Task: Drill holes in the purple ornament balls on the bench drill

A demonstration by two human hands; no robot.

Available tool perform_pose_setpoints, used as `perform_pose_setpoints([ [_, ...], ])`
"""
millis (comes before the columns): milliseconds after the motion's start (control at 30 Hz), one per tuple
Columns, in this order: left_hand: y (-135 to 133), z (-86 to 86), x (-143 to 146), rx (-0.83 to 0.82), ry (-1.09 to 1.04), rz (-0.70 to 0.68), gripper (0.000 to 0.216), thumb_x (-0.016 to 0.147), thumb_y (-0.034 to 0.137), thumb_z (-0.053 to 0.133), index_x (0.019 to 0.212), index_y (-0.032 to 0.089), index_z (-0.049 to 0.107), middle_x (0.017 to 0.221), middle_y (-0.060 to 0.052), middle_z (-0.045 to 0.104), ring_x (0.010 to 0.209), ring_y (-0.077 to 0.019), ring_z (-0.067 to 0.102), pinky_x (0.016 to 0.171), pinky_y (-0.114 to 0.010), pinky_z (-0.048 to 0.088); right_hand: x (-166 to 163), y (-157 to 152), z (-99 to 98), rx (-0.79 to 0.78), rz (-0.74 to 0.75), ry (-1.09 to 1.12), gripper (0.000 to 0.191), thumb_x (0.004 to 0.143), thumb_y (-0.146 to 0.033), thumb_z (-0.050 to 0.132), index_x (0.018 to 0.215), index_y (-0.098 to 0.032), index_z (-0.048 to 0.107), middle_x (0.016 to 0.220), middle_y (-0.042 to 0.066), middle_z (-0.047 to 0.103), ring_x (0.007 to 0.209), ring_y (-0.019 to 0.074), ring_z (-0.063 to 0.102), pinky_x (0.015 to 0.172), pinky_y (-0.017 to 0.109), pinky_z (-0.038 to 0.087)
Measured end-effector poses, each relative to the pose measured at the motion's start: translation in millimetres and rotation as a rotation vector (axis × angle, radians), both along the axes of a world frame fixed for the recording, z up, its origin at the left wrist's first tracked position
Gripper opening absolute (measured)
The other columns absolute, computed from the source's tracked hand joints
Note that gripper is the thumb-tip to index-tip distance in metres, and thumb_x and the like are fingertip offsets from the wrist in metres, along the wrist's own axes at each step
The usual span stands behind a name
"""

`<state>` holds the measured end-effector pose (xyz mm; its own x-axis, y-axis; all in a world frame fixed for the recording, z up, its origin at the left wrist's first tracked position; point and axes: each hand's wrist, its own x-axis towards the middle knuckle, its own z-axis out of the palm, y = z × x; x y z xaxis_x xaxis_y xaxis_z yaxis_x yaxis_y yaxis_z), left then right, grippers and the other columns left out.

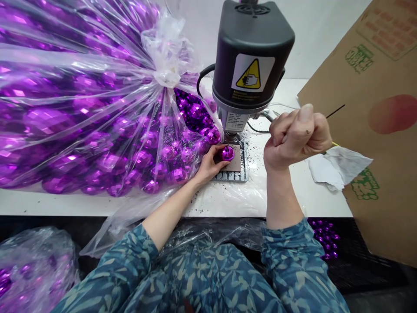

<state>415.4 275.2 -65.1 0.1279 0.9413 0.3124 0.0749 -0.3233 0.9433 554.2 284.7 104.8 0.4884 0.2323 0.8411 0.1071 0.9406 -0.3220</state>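
A small faceted purple ball ornament stands on a flat brownish pad over the grooved metal base plate. The thumb and fingers of my left hand pinch it from the left side. Directly above it hangs the dark grey motor head of a bench drill press with a yellow warning label. To the right of the machine, my right hand is raised in a closed fist. What it grips is hidden by the fingers; a thin dark rod sticks out beyond it.
A large tied clear plastic bag full of shiny purple balls fills the left side. At right leans a cardboard box, with crumpled white paper beside it. Dark shavings dot the white table. Another bag sits lower left.
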Motion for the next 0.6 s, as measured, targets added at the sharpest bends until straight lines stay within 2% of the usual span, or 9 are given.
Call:
perform_pose_setpoints([
  [267, 0, -0.1, 0, -0.009, -0.008, -0.005, 0.053, 0.078, 0.034, 0.084, 0.124, 0.022, 0.059, 0.131, -0.011, 0.068, 0.126, -0.0283, 0.065, 0.113, -0.048, 0.049, 5, 3, -21.9, 0.031, 0.032, 0.036, 0.066, 0.088, -0.04, 0.07, 0.057, -0.017, 0.016, 0.041, -0.009, 0.015, 0.034, 0.0005, 0.017, 0.038, 0.022, 0.018],
  [467, 0, -1.5, 0, 0.011, -0.005, 0.001, 0.053, 0.079, 0.034, 0.084, 0.123, 0.021, 0.059, 0.131, -0.012, 0.068, 0.126, -0.0279, 0.065, 0.113, -0.047, 0.049, 6, 6, -28.3, 0.12, 0.029, -0.013, 0.058, 0.089, -0.029, 0.063, 0.059, -0.018, 0.014, 0.04, -0.009, 0.018, 0.033, 0.002, 0.02, 0.037, 0.021, 0.017],
  [600, 0, -1.3, 1, 0.002, -0.002, 0.004, 0.054, 0.078, 0.036, 0.084, 0.123, 0.022, 0.059, 0.131, -0.011, 0.068, 0.125, -0.0278, 0.065, 0.112, -0.046, 0.05, 9, 7, -39.0, 0.136, -0.007, -0.054, 0.058, 0.088, -0.029, 0.062, 0.057, -0.019, 0.014, 0.038, -0.009, 0.019, 0.031, 0.0045, 0.021, 0.035, 0.024, 0.016],
])
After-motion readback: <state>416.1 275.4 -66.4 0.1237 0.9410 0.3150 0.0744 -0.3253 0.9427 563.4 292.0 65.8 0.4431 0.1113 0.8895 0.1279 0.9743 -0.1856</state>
